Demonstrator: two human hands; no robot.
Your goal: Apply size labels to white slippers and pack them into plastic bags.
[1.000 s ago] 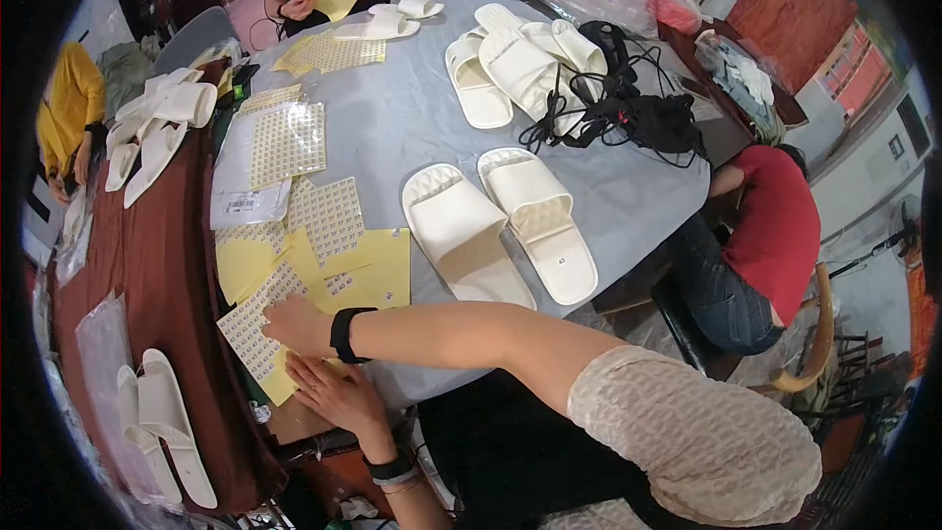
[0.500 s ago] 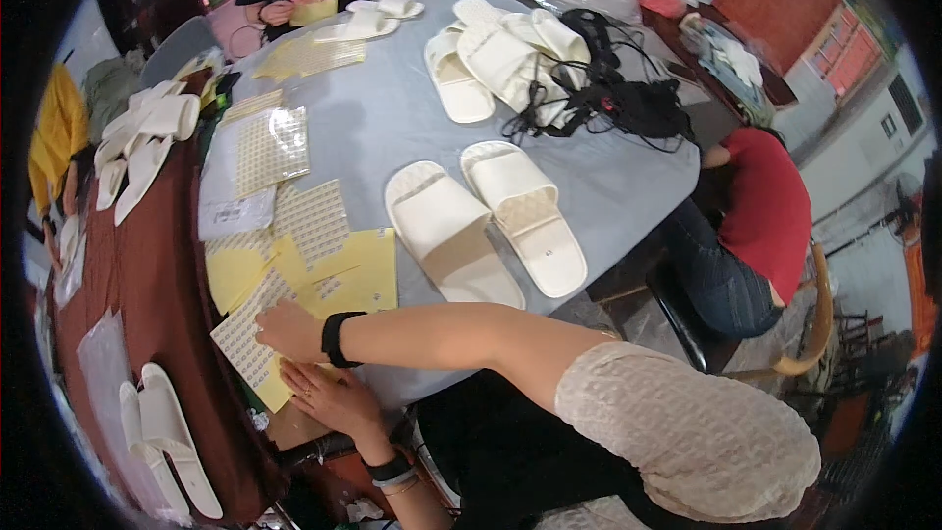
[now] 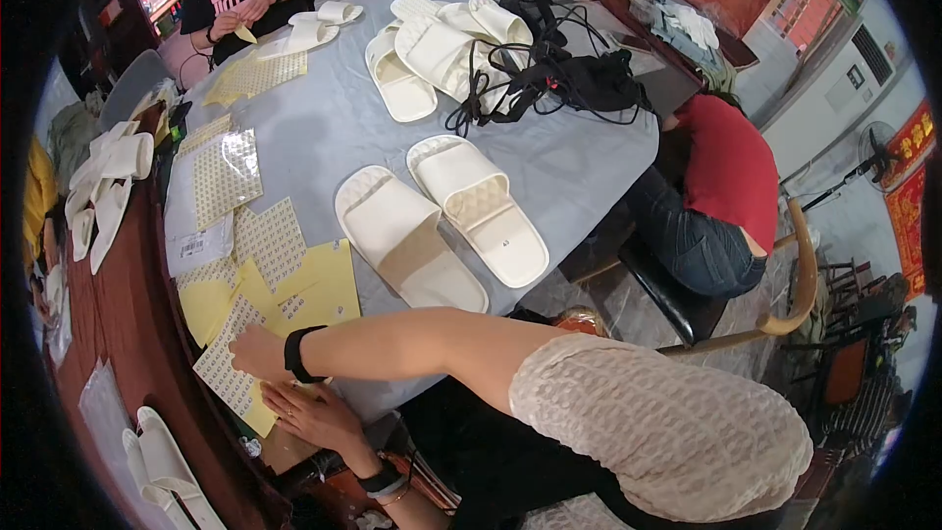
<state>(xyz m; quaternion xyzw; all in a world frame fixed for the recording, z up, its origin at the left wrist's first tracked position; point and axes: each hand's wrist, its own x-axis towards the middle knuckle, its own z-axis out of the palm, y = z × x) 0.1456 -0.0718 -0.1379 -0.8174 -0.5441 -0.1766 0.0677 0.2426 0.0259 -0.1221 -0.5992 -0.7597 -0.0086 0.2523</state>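
A grey-covered bench: the right hand and left hand are lying flat, fingers spread, pressing a sticker sheet.

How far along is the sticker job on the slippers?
Done: cannot tell; no sticker shows for sure on the pair of white slippers mid-table. In hand: the right hand and the left hand press on a sticker sheet at the table edge. Left: more sticker sheets and a slipper pile farther back.
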